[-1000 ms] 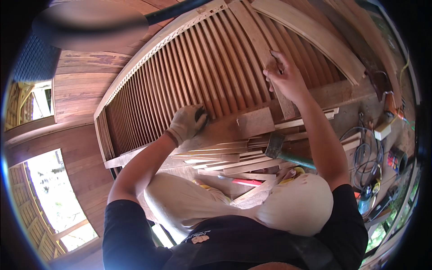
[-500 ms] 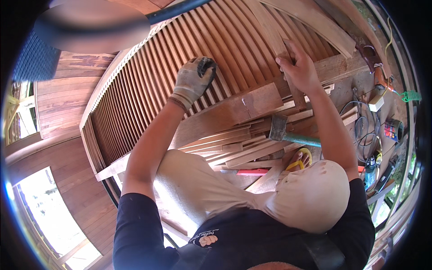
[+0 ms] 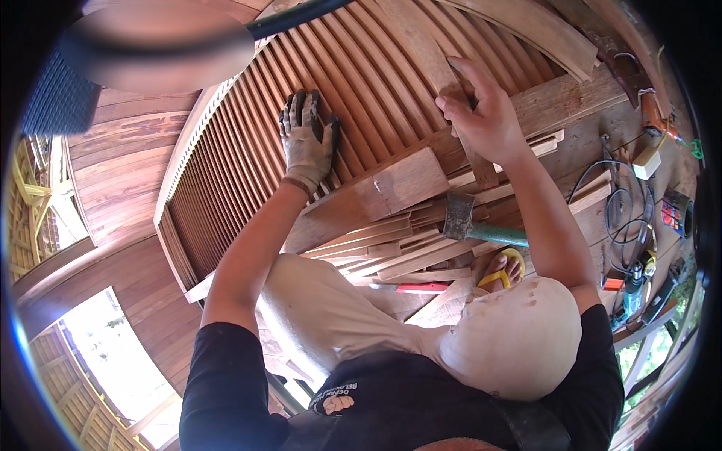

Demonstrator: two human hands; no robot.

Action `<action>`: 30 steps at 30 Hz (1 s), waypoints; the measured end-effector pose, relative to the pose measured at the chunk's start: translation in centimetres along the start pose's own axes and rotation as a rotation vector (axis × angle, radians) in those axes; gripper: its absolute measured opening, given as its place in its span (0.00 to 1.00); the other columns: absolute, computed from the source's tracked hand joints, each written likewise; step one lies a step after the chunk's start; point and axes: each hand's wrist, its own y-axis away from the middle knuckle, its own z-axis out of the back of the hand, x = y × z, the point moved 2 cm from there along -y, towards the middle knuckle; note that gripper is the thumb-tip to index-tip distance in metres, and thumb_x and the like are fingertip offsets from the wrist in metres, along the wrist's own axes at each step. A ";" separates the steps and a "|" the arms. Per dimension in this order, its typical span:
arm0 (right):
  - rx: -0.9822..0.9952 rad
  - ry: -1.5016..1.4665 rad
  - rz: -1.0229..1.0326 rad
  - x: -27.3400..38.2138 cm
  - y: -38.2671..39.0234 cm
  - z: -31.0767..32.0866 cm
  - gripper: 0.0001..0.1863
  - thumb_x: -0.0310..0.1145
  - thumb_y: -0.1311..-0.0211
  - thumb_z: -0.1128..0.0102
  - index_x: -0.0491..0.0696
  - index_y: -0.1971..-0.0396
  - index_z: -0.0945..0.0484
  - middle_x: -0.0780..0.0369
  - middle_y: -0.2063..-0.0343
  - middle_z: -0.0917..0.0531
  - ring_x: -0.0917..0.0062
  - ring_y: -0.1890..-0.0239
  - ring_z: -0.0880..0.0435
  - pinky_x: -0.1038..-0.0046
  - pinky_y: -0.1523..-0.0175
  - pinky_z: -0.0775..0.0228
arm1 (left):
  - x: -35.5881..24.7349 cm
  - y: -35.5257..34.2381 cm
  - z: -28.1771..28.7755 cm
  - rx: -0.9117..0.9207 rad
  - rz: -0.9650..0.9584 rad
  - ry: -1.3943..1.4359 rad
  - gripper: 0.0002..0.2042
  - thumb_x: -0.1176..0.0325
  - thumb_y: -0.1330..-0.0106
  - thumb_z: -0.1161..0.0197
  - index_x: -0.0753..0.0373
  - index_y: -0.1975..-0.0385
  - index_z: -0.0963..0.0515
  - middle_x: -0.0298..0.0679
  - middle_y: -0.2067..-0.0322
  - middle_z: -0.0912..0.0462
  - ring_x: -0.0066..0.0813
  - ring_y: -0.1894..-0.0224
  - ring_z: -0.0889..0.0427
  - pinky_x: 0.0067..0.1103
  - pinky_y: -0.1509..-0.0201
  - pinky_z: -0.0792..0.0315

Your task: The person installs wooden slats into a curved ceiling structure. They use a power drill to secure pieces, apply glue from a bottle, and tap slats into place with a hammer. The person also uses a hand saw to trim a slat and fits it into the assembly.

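Two hands on a slatted wooden panel (image 3: 248, 173), lying flat on the floor and running from lower left to upper right of the head view. Left hand (image 3: 307, 139), in a dirty grey work glove, laid flat with fingers spread over the slats near mid-panel; open, gripping nothing. Right hand (image 3: 481, 113), bare, at the panel's right end; fingers curled around the upper end of a narrow wooden strip (image 3: 475, 161) standing across the slat direction, thumb side pressed to it. Short wooden block (image 3: 402, 183) resting on the panel's lower frame rail, between the two forearms, touching neither hand. Hammer (image 3: 470, 225) with dark steel head and green handle lying just below the block, on a loose heap of thin wood strips (image 3: 398, 252). Yellow sandal (image 3: 502, 270) near the hammer handle. Coiled black cable (image 3: 628, 207) and a power drill (image 3: 635, 289) on the floor, far right, well apart from both hands.
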 end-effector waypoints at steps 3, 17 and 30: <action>0.006 0.003 0.016 -0.3 -0.1 0.0 0.32 0.30 0.31 0.37 0.43 0.30 0.35 0.62 0.72 0.17 0.83 0.76 0.20 0.76 0.69 0.26 | -0.3 -0.1 0.2 -0.005 -0.006 -0.021 0.33 0.56 0.28 0.41 0.60 0.26 0.40 0.51 0.25 0.43 0.50 0.22 0.49 0.42 0.17 0.60; 0.142 0.140 -0.052 0.7 -2.1 -0.9 0.28 0.27 0.28 0.46 0.43 0.29 0.35 0.63 0.74 0.21 0.81 0.75 0.19 0.74 0.68 0.23 | 1.7 -6.1 2.9 0.165 0.289 0.331 0.33 0.50 0.29 0.38 0.56 0.27 0.37 0.52 0.29 0.37 0.50 0.26 0.41 0.43 0.20 0.47; 0.312 0.342 -0.025 2.4 -5.7 -5.5 0.28 0.27 0.27 0.51 0.42 0.28 0.38 0.52 0.71 0.14 0.72 0.76 0.15 0.70 0.68 0.18 | 13.8 -22.4 2.9 0.203 0.099 -0.434 0.47 0.51 0.38 0.27 0.68 0.25 0.45 0.57 0.29 0.34 0.51 0.28 0.33 0.30 0.26 0.36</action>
